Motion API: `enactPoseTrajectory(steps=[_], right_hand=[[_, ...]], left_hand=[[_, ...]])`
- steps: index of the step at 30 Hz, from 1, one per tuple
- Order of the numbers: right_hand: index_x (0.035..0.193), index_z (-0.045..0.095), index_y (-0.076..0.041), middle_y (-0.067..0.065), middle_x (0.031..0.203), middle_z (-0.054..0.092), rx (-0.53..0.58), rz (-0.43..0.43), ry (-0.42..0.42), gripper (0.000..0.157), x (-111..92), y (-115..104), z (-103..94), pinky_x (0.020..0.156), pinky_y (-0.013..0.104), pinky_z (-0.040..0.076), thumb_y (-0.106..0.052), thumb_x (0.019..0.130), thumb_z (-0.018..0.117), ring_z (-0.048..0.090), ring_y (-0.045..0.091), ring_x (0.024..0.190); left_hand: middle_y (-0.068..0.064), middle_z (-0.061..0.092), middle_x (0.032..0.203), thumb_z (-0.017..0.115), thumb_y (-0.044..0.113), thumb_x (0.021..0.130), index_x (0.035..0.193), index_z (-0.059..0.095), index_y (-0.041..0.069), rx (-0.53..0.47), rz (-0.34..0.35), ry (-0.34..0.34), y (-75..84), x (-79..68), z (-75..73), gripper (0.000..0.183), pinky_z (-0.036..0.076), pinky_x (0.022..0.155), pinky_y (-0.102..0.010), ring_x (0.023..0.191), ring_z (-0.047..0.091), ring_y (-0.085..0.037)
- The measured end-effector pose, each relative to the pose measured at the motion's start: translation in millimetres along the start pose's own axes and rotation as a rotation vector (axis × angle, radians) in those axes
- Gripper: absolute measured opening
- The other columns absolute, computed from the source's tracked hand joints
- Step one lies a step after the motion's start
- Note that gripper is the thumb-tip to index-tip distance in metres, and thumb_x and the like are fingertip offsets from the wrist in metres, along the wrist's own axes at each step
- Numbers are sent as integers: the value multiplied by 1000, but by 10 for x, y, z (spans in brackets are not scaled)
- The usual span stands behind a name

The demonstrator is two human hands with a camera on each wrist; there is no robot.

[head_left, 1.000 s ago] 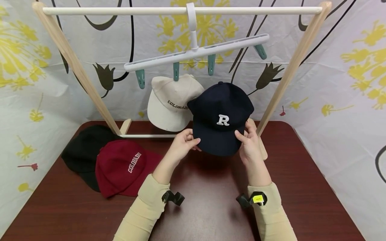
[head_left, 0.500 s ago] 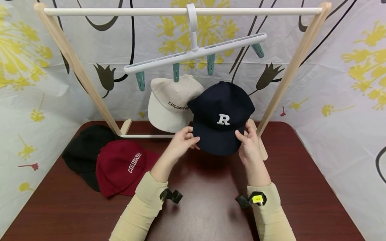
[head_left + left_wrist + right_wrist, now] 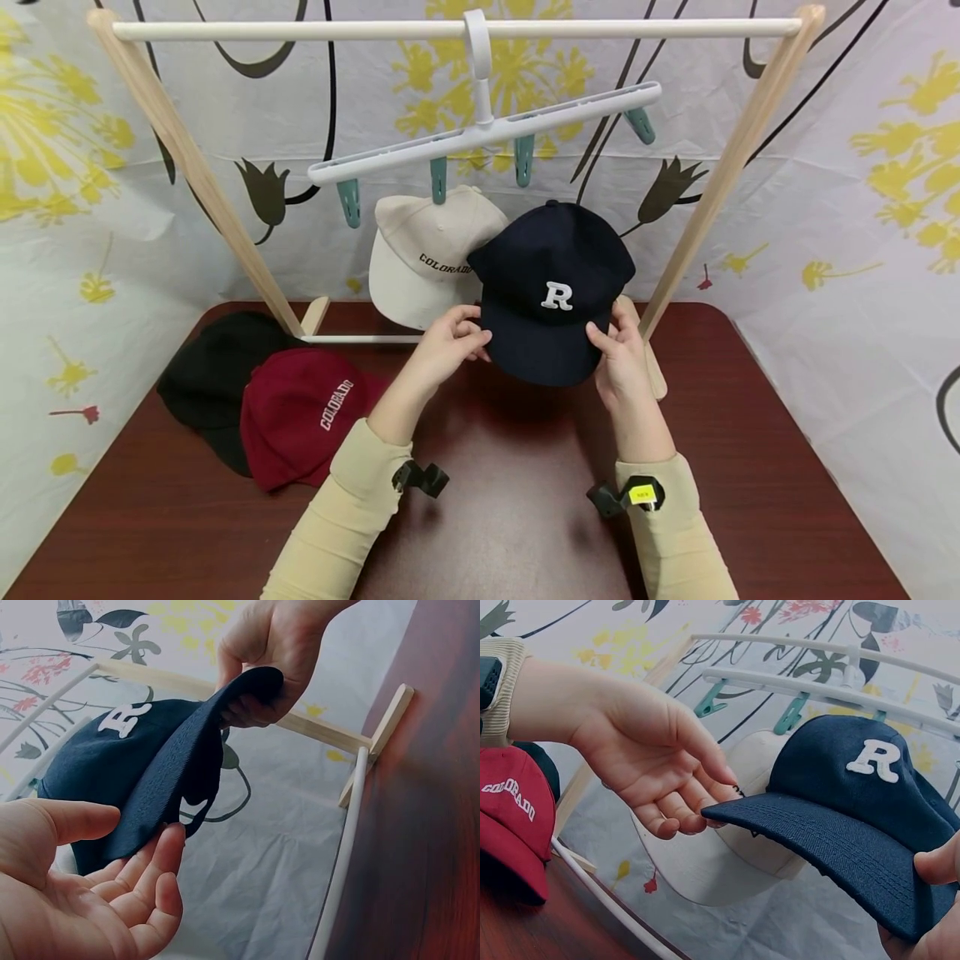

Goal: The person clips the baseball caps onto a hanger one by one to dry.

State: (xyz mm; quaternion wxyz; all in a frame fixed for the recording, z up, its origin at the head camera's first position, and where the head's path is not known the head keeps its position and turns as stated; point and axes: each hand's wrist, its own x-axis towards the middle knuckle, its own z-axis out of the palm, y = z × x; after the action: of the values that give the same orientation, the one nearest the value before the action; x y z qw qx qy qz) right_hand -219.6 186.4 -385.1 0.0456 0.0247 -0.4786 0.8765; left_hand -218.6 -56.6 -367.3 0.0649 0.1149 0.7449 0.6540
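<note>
A navy baseball cap [image 3: 551,258] with a white R is held up in front of the hanger, below its right half. My right hand [image 3: 624,358] pinches the right side of the brim, thumb on top and fingers underneath. At the brim's left edge is my left hand [image 3: 448,337]; the left wrist view shows its thumb [image 3: 88,823] extended and its fingers loosely spread, fingertips right at the brim. Behind the navy cap, a cream Colorado cap [image 3: 408,279] hangs under a green clip [image 3: 438,179] of the white hanger [image 3: 540,121].
The hanger tilts, right end higher, on the white rail [image 3: 300,30] of a wooden-sided rack [image 3: 187,158]. Its other green clips include one at the far right [image 3: 640,127]. A maroon cap [image 3: 300,417] overlaps a black cap [image 3: 206,375] on the table [image 3: 112,517], at left.
My left hand has loosened at the brim and drawn slightly left, its forearm shifting left too. The right hand and the navy cap stay nearly still.
</note>
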Motion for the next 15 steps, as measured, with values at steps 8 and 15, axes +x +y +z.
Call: enactPoseTrajectory(steps=[8, 15], right_hand=[[119, 47, -13, 0, 94, 68, -7, -38, -31, 37, 12, -25, 7, 71, 24, 53, 15, 94, 44, 66, 12, 82], [117, 50, -14, 2, 95, 69, -15, -62, -65, 37, 22, -50, -3, 70, 25, 53, 14, 94, 44, 66, 13, 81]], left_hand=[[-13, 64, 88, 58, 7, 94, 132, 43, -6, 28, 7, -8, 50, 30, -44, 43, 47, 83, -46, 74, 65, -24], [-16, 64, 98, 56, 11, 96, 132, 45, 0, 68, -18, -10, 136, 75, -102, 39, 46, 79, -34, 80, 66, -26]])
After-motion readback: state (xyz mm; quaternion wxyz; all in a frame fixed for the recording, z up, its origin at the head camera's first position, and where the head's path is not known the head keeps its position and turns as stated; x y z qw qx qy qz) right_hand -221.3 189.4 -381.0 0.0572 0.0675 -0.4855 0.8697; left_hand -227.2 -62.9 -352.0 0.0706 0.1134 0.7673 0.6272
